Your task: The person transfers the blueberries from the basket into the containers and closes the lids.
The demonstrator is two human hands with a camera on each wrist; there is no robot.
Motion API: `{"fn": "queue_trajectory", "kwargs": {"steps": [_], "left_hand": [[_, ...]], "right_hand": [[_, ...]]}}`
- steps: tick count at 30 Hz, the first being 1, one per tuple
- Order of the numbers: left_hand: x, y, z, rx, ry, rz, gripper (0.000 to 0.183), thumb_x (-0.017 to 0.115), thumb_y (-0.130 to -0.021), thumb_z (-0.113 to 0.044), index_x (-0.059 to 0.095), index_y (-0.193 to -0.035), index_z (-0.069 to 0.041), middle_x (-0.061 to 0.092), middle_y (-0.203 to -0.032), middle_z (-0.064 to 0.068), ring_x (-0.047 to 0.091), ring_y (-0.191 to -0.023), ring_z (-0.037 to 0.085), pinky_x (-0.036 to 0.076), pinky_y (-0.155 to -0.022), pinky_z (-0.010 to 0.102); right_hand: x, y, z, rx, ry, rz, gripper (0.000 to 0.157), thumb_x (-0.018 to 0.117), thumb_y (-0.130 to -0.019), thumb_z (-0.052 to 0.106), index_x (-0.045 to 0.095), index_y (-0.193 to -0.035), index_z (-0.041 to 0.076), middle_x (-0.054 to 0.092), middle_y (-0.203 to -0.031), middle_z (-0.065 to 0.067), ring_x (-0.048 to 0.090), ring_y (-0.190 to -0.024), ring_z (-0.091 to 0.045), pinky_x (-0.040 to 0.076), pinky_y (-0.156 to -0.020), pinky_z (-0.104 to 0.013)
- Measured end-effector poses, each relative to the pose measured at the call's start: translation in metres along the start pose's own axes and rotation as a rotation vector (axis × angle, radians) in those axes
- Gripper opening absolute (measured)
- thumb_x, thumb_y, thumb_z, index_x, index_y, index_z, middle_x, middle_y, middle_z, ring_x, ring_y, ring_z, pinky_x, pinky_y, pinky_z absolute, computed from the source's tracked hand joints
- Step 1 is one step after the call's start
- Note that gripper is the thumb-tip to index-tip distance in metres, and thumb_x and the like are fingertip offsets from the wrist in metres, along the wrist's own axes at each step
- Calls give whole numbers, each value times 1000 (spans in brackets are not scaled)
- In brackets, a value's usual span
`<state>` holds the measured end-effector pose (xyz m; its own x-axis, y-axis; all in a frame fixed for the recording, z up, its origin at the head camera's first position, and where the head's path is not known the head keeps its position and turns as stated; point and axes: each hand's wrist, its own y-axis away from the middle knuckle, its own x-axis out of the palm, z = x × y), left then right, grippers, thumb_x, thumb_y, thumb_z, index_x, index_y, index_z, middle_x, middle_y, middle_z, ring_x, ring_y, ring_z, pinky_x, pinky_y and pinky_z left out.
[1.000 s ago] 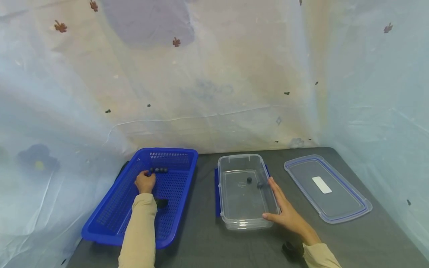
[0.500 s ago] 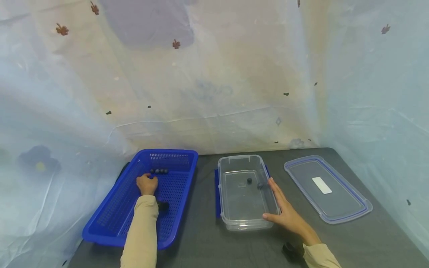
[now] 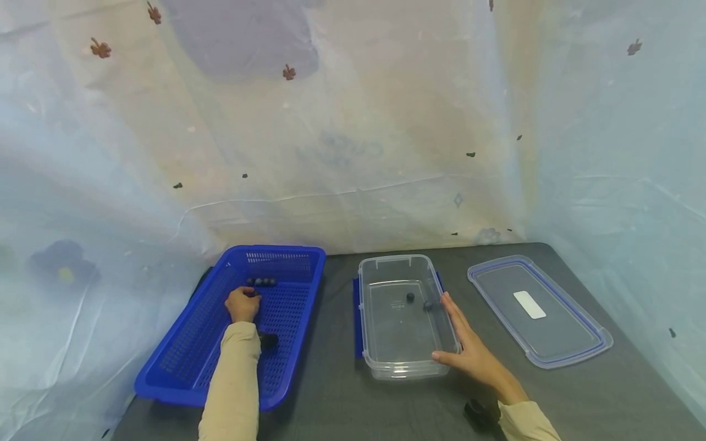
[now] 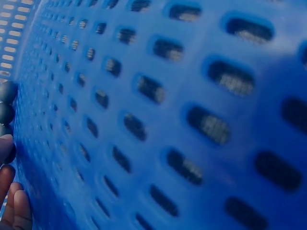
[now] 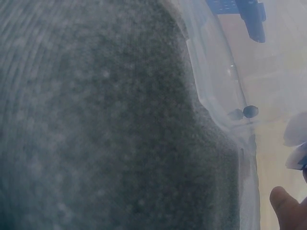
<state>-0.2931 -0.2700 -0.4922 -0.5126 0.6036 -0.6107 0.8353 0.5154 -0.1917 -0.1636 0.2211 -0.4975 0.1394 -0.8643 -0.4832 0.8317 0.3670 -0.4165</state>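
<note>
The left hand was inside the blue basket, toward its far end, with the fingers bent and the thumb and a finger pinching a small dark ball. Just beyond it lay a row of dark balls, four of them in the head view, side by side near the far wall. The left wrist view caught the fingertips at its edge, next to several of these balls.

The right hand gripped nothing; its fingers were stretched out along the right wall of the clear box, and the thumb was spread to the near corner. In the box sat one dark ball, with a fainter round shape beside it; whether that was another ball or a reflection could not be told.

To the right of the box, and apart from it, the lid lay flat on the dark table, bearing a white label. A pale, patterned curtain hung behind.
</note>
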Motion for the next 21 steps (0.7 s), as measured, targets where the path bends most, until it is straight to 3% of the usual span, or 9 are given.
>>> {"fn": "queue_trajectory", "kwargs": {"steps": [9, 13, 20, 21], "left_hand": [[-11, -3, -6, -38, 32, 2, 27, 70, -81, -2, 65, -103, 13, 63, -103, 30, 48, -113, 48, 32, -101, 52], [-20, -6, -14, -27, 49, -1, 28, 71, -82, -5, 66, -104, 13, 64, -101, 29, 51, -109, 46, 33, -101, 52], [-30, -8, -33, 32, 104, 73, 29, 69, -87, -9, 65, -107, 12, 66, -100, 27, 56, -102, 43, 18, -107, 53], [-31, -8, -35, 41, 100, 75, 29, 70, -86, -10, 65, -106, 11, 67, -98, 25, 58, -100, 42, 22, -105, 52]], "right_hand": [[1, -1, -2, -13, 11, -6, 107, 80, -74, 17, 11, -155, 5, 4, -158, -23, 7, -142, -42, 14, -96, -75], [2, -1, 1, -20, 15, -11, 108, 81, -72, 17, 12, -155, 6, 5, -160, -19, 8, -141, -47, 15, -97, -74], [-3, -1, 4, -2, 97, 0, 109, 83, -73, 22, 13, -155, 4, 7, -160, -14, 12, -141, -45, 20, -97, -72], [-4, -2, 5, 4, 113, 2, 109, 83, -73, 23, 14, -154, 4, 8, -160, -13, 13, -141, -45, 21, -97, -72]]}}
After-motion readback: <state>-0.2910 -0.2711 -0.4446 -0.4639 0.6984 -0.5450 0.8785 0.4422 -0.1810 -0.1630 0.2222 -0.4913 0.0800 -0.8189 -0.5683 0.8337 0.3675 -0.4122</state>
